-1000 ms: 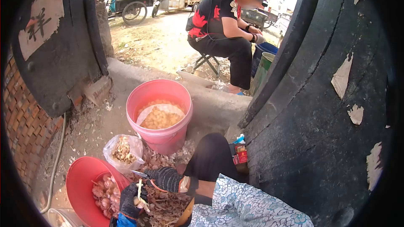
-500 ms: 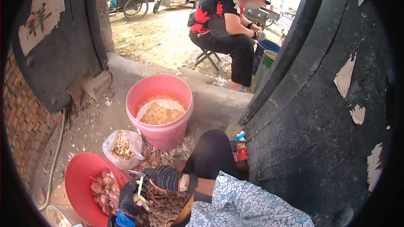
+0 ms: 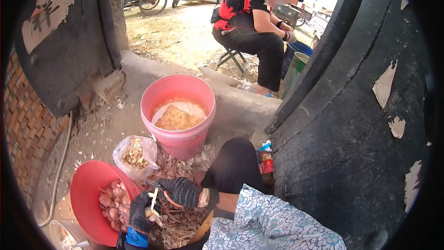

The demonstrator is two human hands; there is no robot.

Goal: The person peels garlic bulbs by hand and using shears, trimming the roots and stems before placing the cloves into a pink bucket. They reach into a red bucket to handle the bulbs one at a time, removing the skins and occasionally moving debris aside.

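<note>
Both hands gloved: left hand (image 3: pixel 140 213) in a dark knit glove with blue cuff, right hand (image 3: pixel 184 191) in a dark knit glove with orange trim at the wrist. Sleeve pale blue-white floral print. Dark trousers over the knee.

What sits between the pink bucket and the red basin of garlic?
In the head view, a clear plastic bag of garlic scraps lies between the pink bucket and the red basin, with loose garlic skins beside it.

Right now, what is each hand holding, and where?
Left hand pinches a garlic bulb around its body. Right hand grips a small blade by its handle.
</note>
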